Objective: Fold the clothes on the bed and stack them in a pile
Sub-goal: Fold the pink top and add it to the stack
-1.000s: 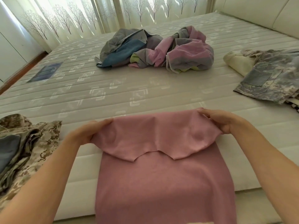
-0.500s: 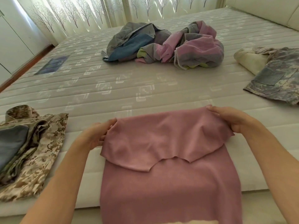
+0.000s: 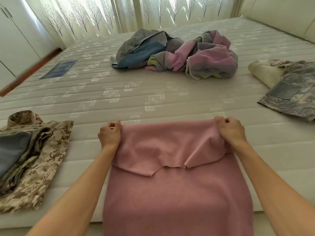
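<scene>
A pink garment (image 3: 177, 193) lies on the near edge of the bed and hangs over it, its top part folded back toward me. My left hand (image 3: 110, 135) pinches the fold's left corner. My right hand (image 3: 231, 131) grips the fold's right corner with curled fingers. A folded tan camouflage garment (image 3: 37, 160) with a blue-grey piece on it lies to the left. A grey camouflage garment (image 3: 293, 96) lies at the right edge. A crumpled heap of grey, blue and pink clothes (image 3: 179, 55) sits in the middle of the bed.
The quilted white mattress (image 3: 119, 92) stretches from the near edge to the curtains (image 3: 119, 12). A cream cloth (image 3: 265, 74) lies under the grey camouflage garment. White wardrobe doors (image 3: 15, 41) stand at left, a padded headboard (image 3: 281, 14) at right.
Both hands have slid the folded top of the pink garment further onto the bed, and their fingers have curled tighter on its corners. The view has tilted up.
</scene>
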